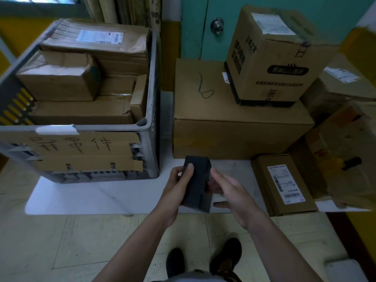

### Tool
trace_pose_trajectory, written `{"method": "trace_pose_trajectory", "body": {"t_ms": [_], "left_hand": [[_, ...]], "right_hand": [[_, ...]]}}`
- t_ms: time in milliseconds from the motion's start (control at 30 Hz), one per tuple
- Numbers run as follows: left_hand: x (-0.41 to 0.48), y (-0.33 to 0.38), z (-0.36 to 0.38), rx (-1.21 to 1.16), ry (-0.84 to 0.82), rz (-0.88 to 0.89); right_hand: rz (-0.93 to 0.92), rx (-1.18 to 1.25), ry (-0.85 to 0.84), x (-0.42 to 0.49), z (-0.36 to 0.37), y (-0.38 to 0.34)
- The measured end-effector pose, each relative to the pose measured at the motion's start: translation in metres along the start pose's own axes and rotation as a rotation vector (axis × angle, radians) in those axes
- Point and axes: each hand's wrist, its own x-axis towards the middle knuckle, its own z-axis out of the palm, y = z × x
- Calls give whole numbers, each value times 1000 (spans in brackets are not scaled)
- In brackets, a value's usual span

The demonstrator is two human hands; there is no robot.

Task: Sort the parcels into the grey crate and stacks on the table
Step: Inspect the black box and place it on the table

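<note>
Far left on the bench [101, 198]: grey crate [151, 127], with a handwritten cardboard sign [85, 151] across its front wall, likely marking which class goes in. The crate is near full of layered brown cardboard parcels. A wide flat one with a shipping label [97, 37] sits on top at the back, and a small carton [57, 76] sits front-left. A thin box on edge [139, 96] stands against the right wall, probably to use the last gap.

Centre, over the bench's front edge: black parcel [197, 184], small and oblong, held in the air between crate and stacks. The left hand [175, 192] grips it, thumb on the top face, fingers [176, 172] curled round the left side. The right hand [236, 194] is at its right side, fingers [220, 176] mostly straight and loose. Touching or just beside, can't tell. Reads like a label check before picking a destination.

Right: big carton [234, 129] as stack base, taller printed carton [270, 64] on its back-right part, so large goes at the bottom. A flat labelled parcel [284, 186] lies alone in front, label up. More cartons far right, blurred.
</note>
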Motion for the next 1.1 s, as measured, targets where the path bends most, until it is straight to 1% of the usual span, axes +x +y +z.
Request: {"method": "trace_pose_trajectory", "body": {"t_ms": [67, 133, 300, 433, 1100], "left_hand": [[0, 1, 0, 13, -12, 34], [-1, 1, 1, 37, -69, 74], [-7, 6, 0, 53, -113, 143], [-8, 7, 0, 110, -107, 129], [-16, 4, 1, 55, -82, 91]], "right_hand": [[-16, -5, 31, 2, 5, 4], [-37, 6, 49, 4, 6, 6], [-72, 125, 59, 0, 5, 2], [-61, 78, 86, -2, 4, 0], [-89, 92, 96, -7, 3, 15]]}}
